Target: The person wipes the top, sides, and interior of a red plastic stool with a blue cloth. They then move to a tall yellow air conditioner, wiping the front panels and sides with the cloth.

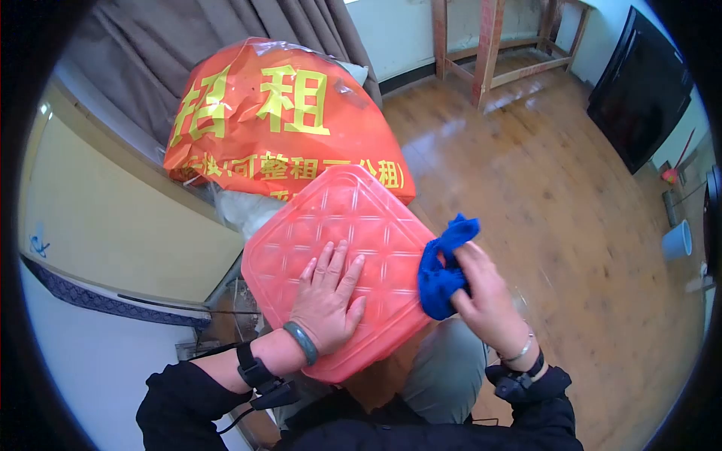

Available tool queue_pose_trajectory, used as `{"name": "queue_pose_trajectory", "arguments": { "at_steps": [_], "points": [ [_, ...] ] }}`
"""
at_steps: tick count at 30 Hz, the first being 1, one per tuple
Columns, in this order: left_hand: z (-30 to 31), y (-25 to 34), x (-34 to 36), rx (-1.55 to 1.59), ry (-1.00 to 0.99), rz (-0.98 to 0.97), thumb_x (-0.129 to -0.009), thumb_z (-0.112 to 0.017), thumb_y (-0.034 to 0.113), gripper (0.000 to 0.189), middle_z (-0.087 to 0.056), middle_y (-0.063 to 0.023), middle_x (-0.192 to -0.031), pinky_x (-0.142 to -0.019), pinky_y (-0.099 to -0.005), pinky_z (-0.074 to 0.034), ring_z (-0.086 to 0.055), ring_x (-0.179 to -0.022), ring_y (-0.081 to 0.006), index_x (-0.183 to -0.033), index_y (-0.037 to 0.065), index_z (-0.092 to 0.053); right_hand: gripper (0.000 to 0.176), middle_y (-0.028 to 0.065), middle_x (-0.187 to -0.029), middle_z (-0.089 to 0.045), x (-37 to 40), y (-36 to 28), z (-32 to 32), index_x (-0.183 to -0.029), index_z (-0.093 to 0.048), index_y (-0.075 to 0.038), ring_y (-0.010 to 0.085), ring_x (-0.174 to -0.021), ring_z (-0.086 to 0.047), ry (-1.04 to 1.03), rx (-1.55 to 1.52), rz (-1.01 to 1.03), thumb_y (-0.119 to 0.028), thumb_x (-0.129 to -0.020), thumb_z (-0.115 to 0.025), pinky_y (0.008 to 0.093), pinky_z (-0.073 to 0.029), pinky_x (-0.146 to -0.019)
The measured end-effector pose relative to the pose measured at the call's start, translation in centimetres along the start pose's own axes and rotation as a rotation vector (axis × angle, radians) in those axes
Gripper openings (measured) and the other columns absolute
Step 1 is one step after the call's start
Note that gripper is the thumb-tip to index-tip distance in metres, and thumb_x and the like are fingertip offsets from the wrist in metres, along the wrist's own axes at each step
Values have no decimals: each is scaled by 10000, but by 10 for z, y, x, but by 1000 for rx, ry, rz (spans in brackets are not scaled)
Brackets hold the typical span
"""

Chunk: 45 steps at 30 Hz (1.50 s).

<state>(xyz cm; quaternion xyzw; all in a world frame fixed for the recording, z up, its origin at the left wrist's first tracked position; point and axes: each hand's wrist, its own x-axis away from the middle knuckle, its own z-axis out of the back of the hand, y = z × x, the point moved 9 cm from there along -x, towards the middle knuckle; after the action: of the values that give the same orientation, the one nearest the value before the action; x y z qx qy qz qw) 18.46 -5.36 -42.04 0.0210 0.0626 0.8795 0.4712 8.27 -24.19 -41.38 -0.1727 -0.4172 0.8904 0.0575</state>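
A pink plastic stool (383, 301) with a quilted diamond pattern on its square top stands in front of my knees. My left hand (327, 304) lies flat on this top, fingers stretched out. At the stool's right edge, my right hand (487, 293) grips a bunched blue cloth (440, 279), pressing it to the side of the stool. Part of the cloth sticks up above my fingers. The stool's legs are hidden under its top.
Behind the stool leans a large bundle under an orange-red banner (301, 113) with yellow characters. A grey curtain (158, 60) hangs behind it. A wooden frame (489, 52), a black flat panel (639, 86) and a light blue bin (677, 240) stand farther off on the wooden floor (602, 323).
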Motion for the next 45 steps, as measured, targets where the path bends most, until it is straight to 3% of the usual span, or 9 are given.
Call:
{"name": "queue_pose_trajectory", "arguments": {
  "at_steps": [8,17,19,21,27,31,38,40,45],
  "points": [
    [0,-2,3,12,83,-4,-899,-488,355,616,-280,-224,-1522,-1143,-484,-171,-225,-1435,-354,-1432,57,-404,549,272,-1313,-493,-34,-27,-32,-1301,-427,74,389,-1235,-483,-100,449,84,-164,-826,-570,443,-397,-1026],
    [-3,-14,7,173,159,-3,-939,-470,370,574,-322,-212,-1501,-1143,-490,-178,-244,-1424,-352,-1412,48,-421,557,269,-1342,-486,-107,-27,-84,-1333,-403,65,378,-1252,-477,-119,617,87,-258,-889,-497,454,-400,-1028],
    [-1,-17,8,341,64,-46,-948,-467,398,579,-337,-201,-1496,-1148,-497,-166,-250,-1421,-359,-1404,43,-427,572,268,-1367,-470,-122,-27,-91,-1354,-392,63,375,-1271,-464,-122,652,44,-276,-902,-479,457,-389,-1042],
    [5,-29,19,335,6,-5,-953,-466,411,595,-313,-186,-1514,-1151,-505,-154,-231,-1428,-355,-1417,43,-407,583,266,-1388,-456,-136,-28,-99,-1370,-384,60,372,-1290,-449,-141,655,23,-291,-910,-457,459,-379,-1054],
    [37,-124,74,50,354,403,-946,-475,426,709,-205,-189,-1563,-1154,-514,-135,-150,-1460,-336,-1488,23,-263,587,244,-1410,-443,-160,-31,-112,-1377,-385,43,355,-1301,-443,-152,660,-36,-293,-901,-449,458,-375,-1059],
    [7,-144,77,280,442,473,-942,-502,359,695,-216,-206,-1553,-1149,-507,-156,-167,-1449,-366,-1484,2,-255,557,225,-1374,-478,-174,-39,-122,-1348,-411,39,353,-1278,-459,-124,709,-2,-273,-889,-456,461,-391,-1033],
    [5,-145,85,385,580,445,-956,-477,315,676,-218,-203,-1554,-1149,-492,-164,-185,-1443,-372,-1500,11,-216,528,209,-1339,-504,-185,-80,-163,-1308,-445,17,339,-1282,-445,-136,744,194,-244,-852,-493,456,-376,-1042],
    [8,-144,85,447,610,421,-993,-390,300,628,-209,-199,-1560,-1154,-480,-148,-170,-1451,-364,-1509,9,-182,515,207,-1313,-521,-177,-99,-184,-1281,-468,8,335,-1264,-461,-102,662,271,-223,-824,-519,452,-366,-1052],
    [4,-147,88,528,660,420,-1009,-344,324,602,-213,-214,-1552,-1150,-472,-158,-186,-1444,-370,-1500,7,-203,552,211,-1355,-492,-133,-162,-249,-1324,-452,21,349,-1307,-422,-245,543,496,-195,-824,-540,439,-313,-1107]
  ]
}}
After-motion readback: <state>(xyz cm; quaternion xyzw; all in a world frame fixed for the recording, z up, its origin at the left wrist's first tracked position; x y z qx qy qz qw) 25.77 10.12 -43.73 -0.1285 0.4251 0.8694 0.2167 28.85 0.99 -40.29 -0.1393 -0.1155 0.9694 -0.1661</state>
